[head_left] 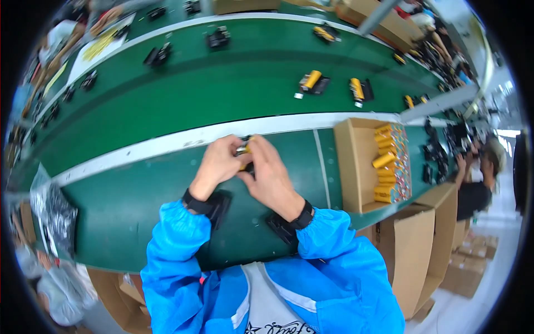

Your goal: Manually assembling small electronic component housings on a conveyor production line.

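Observation:
Both my hands meet over the green workbench [139, 214], close to the white rail of the conveyor. Between them is a small black unit with a yellow cylindrical battery [248, 149], mostly covered by my fingers. My left hand [218, 161] pinches it from the left. My right hand [271, 177] has its fingers closed around its right side. Below my wrists lie dark pieces: a black part [221, 209] by the left wrist and another black part [281, 228] by the right. Their exact kind is partly hidden by my sleeves and wrist straps.
An open cardboard box [349, 167] of yellow batteries with wires stands to the right. On the green conveyor [222, 83] beyond the rail [183, 139] sit several black units, some with yellow batteries. A plastic bag [53, 211] lies left. Cartons [414, 245] and co-workers surround the bench.

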